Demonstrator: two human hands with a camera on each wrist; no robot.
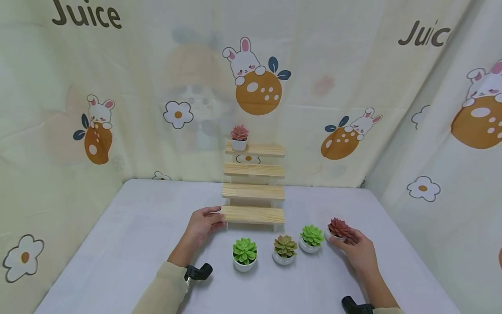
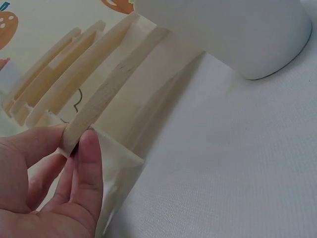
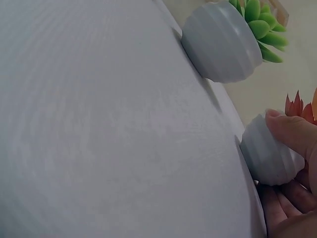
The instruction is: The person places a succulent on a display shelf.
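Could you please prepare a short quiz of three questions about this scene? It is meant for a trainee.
1. What does the left hand pinch?
2. True or false: the right hand holds the pot of a green plant.
3. Where does the pink plant stand on the wooden display? A) lowest level; B) second level from below; C) top level.

Key:
1. The left end of the lowest wooden shelf.
2. False; the right hand holds the white pot of the red plant.
3. C.
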